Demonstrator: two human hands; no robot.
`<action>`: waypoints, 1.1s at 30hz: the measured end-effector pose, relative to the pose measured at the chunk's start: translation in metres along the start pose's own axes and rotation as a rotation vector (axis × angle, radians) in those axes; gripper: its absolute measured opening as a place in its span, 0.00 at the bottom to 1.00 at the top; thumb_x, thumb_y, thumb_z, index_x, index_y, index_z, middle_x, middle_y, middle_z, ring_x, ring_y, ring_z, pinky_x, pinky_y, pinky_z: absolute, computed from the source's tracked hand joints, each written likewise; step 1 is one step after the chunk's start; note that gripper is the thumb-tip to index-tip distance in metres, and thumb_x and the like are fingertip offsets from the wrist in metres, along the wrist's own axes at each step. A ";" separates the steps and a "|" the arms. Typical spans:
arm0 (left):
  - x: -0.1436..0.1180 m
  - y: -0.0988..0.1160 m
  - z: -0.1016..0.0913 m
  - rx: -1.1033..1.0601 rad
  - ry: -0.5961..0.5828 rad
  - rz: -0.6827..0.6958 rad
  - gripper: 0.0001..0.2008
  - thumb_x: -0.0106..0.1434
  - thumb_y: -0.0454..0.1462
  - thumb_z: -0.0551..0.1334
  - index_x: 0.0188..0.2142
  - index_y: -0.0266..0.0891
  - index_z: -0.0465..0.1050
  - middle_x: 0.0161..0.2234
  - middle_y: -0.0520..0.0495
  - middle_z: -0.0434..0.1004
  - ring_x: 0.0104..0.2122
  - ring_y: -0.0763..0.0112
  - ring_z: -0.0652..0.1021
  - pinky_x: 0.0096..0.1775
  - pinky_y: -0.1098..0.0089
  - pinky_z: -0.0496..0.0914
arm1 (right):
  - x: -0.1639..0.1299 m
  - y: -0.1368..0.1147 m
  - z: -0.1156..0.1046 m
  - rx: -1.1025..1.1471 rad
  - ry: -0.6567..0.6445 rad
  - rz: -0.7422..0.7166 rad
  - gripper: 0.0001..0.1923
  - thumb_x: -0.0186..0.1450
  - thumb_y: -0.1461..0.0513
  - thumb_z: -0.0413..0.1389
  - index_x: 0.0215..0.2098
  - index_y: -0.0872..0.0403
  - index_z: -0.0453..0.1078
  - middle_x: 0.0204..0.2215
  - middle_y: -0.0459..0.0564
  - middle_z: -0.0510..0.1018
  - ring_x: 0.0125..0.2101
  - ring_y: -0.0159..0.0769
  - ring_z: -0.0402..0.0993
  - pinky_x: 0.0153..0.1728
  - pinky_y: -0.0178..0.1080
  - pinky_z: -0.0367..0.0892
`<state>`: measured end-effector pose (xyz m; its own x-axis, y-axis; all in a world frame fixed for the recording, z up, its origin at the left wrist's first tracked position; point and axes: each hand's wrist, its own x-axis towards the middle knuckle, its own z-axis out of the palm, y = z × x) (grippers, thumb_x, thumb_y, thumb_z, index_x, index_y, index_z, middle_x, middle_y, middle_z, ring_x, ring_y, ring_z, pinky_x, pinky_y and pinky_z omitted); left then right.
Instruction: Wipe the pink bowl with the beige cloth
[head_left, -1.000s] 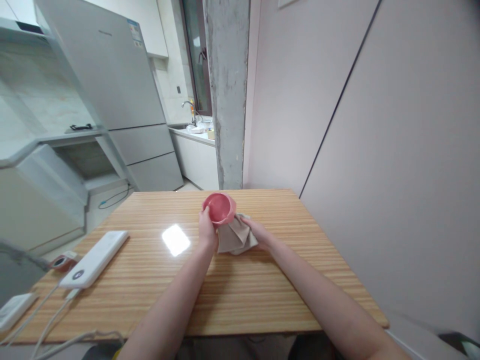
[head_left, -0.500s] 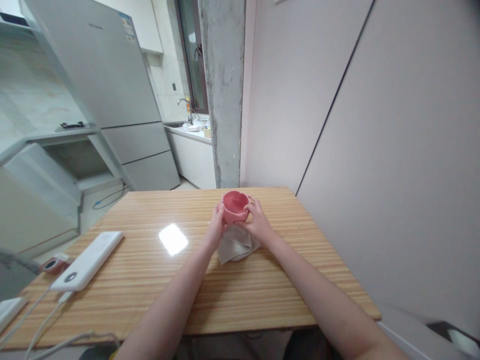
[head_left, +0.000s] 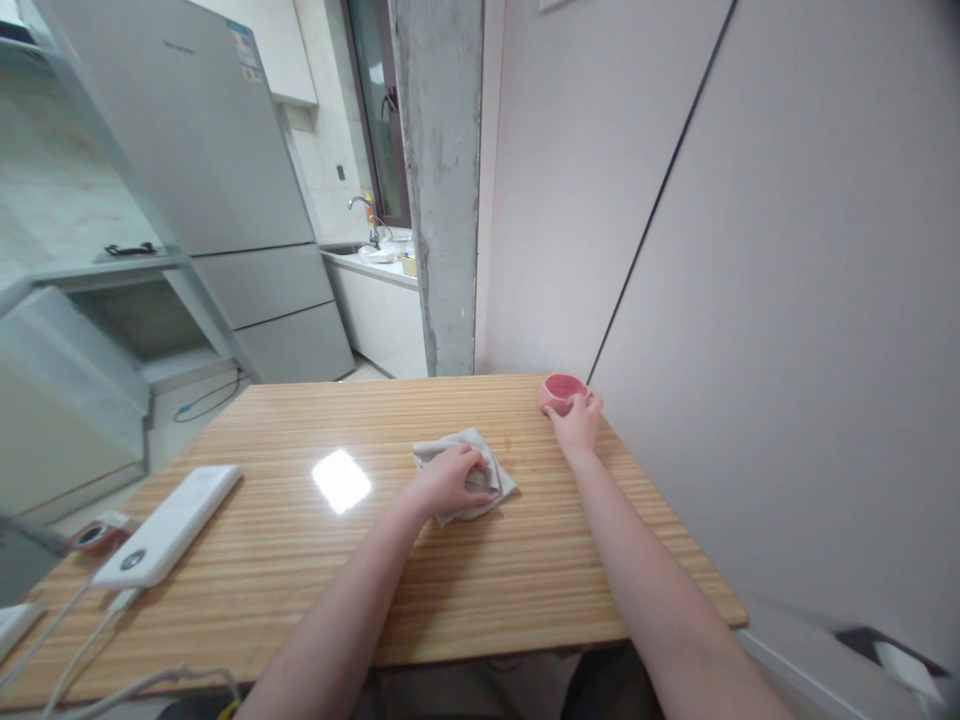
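My left hand (head_left: 454, 482) rests on a folded light grey cloth (head_left: 469, 442) in the middle of the wooden table, its curled fingers and thumb pinching the fabric. Further off to the right, a small pink bowl (head_left: 553, 394) with a notched rim is at the table's back right corner. My right hand (head_left: 577, 425) grips the near side of that bowl, thumb outside and fingers over the rim. Its inside looks bare where it shows. Part of the bowl's front is hidden by the hand.
A white power bank (head_left: 169, 525) with cables lies on the left of the table (head_left: 300, 590), beside a small reddish object (head_left: 96, 535). The pale wall panel (head_left: 712, 380) runs close along the right edge. Beyond stand a grey pillar (head_left: 446, 200) and a fridge (head_left: 225, 150).
The pink bowl has moved from over the cloth to the back right corner in my right hand. My left hand has let go of the bowl and taken hold of the cloth.
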<state>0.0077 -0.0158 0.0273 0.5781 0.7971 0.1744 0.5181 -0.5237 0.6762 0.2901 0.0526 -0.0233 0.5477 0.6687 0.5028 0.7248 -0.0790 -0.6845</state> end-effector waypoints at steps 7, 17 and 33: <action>0.001 0.002 0.011 0.157 -0.064 0.012 0.17 0.47 0.41 0.70 0.38 0.43 0.73 0.41 0.43 0.72 0.42 0.55 0.73 0.45 0.61 0.65 | 0.001 0.003 0.001 -0.072 -0.009 0.063 0.18 0.53 0.57 0.64 0.38 0.55 0.66 0.59 0.69 0.57 0.55 0.56 0.63 0.54 0.52 0.58; 0.012 0.004 0.029 0.129 0.057 0.132 0.05 0.54 0.31 0.59 0.30 0.42 0.71 0.30 0.44 0.73 0.32 0.60 0.73 0.37 0.65 0.65 | -0.001 -0.015 -0.010 0.010 0.019 0.024 0.32 0.57 0.55 0.62 0.55 0.60 0.60 0.64 0.73 0.50 0.64 0.61 0.47 0.60 0.59 0.47; 0.006 -0.037 -0.059 -0.257 0.716 -0.191 0.06 0.54 0.39 0.56 0.28 0.39 0.67 0.26 0.49 0.72 0.30 0.65 0.73 0.34 0.67 0.67 | -0.051 -0.099 -0.036 0.098 -1.354 -0.227 0.08 0.52 0.63 0.57 0.32 0.53 0.73 0.28 0.44 0.77 0.30 0.35 0.71 0.30 0.33 0.61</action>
<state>-0.0450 0.0265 0.0450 -0.0986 0.9118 0.3987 0.3554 -0.3419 0.8699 0.2054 0.0001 0.0376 -0.4495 0.8558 -0.2561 0.6799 0.1418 -0.7195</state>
